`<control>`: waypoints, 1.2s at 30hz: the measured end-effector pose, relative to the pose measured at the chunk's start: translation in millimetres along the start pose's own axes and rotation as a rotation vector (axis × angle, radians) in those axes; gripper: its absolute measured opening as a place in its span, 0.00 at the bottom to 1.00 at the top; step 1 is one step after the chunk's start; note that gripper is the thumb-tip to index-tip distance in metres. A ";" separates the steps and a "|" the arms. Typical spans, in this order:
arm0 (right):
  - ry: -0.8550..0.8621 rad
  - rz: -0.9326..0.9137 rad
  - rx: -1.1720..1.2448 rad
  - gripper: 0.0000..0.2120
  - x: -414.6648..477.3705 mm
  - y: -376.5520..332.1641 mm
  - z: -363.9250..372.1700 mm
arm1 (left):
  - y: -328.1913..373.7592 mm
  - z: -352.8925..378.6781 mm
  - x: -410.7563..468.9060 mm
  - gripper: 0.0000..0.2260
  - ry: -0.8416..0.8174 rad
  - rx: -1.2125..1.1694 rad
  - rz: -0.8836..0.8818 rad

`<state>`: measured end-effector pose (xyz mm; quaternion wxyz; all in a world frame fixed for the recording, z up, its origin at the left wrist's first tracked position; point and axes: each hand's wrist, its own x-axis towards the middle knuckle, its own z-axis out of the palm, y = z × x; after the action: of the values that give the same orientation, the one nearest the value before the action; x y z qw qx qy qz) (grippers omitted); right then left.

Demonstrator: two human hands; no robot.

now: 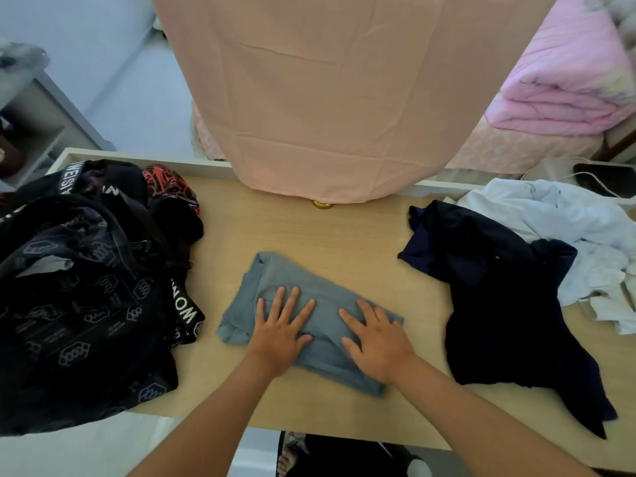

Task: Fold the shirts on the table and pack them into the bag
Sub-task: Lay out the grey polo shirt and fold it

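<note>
A grey-blue shirt [275, 277] lies folded into a slanted rectangle in the middle of the wooden table [344, 235]. My left hand [280, 330] presses flat on its left half with the fingers spread. My right hand [377, 342] presses flat on its right half. A black patterned backpack [79, 297] sits at the table's left end, with dark and red clothing [165, 182] showing at its top. A dark navy shirt [499, 297] lies crumpled to the right, and a white shirt [568, 228] is heaped behind it.
A peach cloth [327, 98] hangs over the table's far edge, with a small gold knob [322, 204] under it. A pink quilt [568, 80] lies on a bed at the back right. A grey shelf [34, 125] stands at the back left.
</note>
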<state>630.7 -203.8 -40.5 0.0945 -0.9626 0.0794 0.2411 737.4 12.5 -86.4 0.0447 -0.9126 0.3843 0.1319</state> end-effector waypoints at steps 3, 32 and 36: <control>-0.034 -0.075 -0.045 0.33 -4.9 -5.3 -6.9 | -21.1 -26.2 21.7 0.34 0.023 0.102 0.073; 0.139 -0.338 0.233 0.17 -31.3 -61.1 8.9 | 17.7 16.6 -116.4 0.30 0.256 -0.510 0.112; 0.378 -0.277 0.525 0.08 -30.1 -57.0 -6.3 | 0.3 -29.4 -107.8 0.13 0.417 -0.782 -0.086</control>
<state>618.7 -146.7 -12.4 0.3542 -0.9348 0.0234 0.0147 671.1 81.3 -28.4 -0.3771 -0.8831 0.2681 0.0786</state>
